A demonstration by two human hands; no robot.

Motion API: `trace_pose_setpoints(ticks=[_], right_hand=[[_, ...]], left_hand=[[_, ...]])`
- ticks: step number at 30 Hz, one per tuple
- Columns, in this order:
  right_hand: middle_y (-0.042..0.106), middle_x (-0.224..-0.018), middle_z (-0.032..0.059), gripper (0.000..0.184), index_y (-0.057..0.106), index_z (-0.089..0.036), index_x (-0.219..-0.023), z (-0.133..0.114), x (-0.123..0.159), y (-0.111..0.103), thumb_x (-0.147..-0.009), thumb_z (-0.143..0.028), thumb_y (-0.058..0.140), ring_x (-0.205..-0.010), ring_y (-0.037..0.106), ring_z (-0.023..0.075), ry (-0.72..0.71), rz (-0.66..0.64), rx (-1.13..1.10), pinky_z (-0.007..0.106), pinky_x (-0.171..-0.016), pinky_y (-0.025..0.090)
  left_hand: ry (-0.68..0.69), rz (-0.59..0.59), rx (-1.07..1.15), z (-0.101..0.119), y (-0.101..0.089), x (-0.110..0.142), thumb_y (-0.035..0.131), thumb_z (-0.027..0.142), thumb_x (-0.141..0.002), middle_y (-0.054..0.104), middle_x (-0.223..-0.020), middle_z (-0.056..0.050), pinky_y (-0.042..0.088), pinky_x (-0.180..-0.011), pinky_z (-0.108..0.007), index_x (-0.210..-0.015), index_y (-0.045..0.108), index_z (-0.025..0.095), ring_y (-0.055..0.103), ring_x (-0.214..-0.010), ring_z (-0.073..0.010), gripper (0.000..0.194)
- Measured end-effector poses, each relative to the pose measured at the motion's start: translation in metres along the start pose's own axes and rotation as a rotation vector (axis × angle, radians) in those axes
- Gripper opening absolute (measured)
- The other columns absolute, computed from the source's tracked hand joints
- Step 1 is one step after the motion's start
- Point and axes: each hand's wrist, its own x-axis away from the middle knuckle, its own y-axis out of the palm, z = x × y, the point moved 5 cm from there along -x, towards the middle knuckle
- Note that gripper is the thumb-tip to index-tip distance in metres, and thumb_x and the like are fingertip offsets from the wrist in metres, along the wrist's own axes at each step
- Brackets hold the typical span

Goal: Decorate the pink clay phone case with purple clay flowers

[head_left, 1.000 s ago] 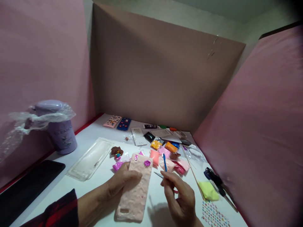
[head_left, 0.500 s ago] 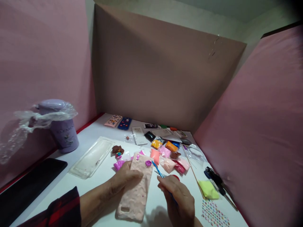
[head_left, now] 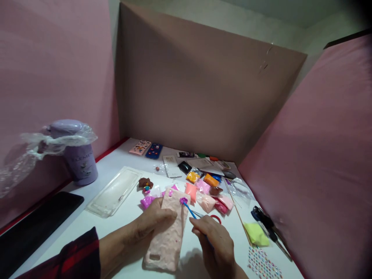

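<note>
A phone case (head_left: 167,240) coated in pale pink clay is tilted up in my left hand (head_left: 157,219), the thumb lying across its front. Near its upper right corner sits a small purple clay flower (head_left: 183,200). My right hand (head_left: 216,242) is closed around a thin blue modelling tool (head_left: 190,210), whose tip touches the flower. The rest of the tool is hidden by my fingers. Scissors with a red handle (head_left: 216,217) lie on the table behind my right hand.
Several bags of coloured clay (head_left: 206,202) lie beyond the case. To the left are a clear plastic tray (head_left: 114,192), a black phone-like slab (head_left: 43,228) and a purple tumbler (head_left: 81,161). A yellow-green packet (head_left: 256,233) and a gem sticker sheet (head_left: 264,262) lie at right.
My right hand has moved slightly left, bringing the blue tool's tip from beside the purple flower onto it. The case stays in my left hand. The view has shifted a little.
</note>
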Motion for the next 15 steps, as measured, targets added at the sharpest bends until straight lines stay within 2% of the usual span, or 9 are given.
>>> trace_pose_setpoints(ticks=[7, 11, 15], right_hand=[[0.066, -0.078, 0.0078, 0.027, 0.06, -0.014, -0.107, -0.0008, 0.0004, -0.001, -0.084, -0.003, 0.052, -0.07, 0.062, 0.0191, -0.005, 0.001, 0.021, 0.031, -0.058, 0.048], [0.066, -0.077, 0.007, 0.025, 0.06, -0.014, -0.107, -0.0022, -0.0014, -0.0035, -0.085, -0.005, 0.052, -0.071, 0.063, 0.0187, -0.005, 0.013, 0.045, 0.03, -0.06, 0.049], [0.068, -0.078, 0.0076, 0.024, 0.06, -0.015, -0.107, -0.0034, -0.0035, -0.0036, -0.086, -0.006, 0.051, -0.072, 0.065, 0.0193, -0.009, 0.009, 0.068, 0.031, -0.061, 0.05]], left_hand=[[0.007, -0.009, 0.019, 0.0072, 0.0076, 0.0068, 0.067, 0.018, -0.056, 0.062, -0.062, -0.005, 0.045, -0.056, -0.028, -0.085, 0.068, 0.01, 0.058, -0.058, -0.0182, 0.03], [-0.013, 0.01, 0.033, 0.0058, 0.0061, 0.0066, 0.067, 0.017, -0.057, 0.064, -0.065, -0.006, 0.045, -0.057, -0.029, -0.086, 0.068, 0.01, 0.059, -0.059, -0.0187, 0.03], [0.0, -0.02, 0.051, 0.0044, 0.0056, 0.0054, 0.067, 0.017, -0.058, 0.064, -0.065, -0.006, 0.045, -0.056, -0.029, -0.087, 0.068, 0.01, 0.058, -0.059, -0.0185, 0.03]])
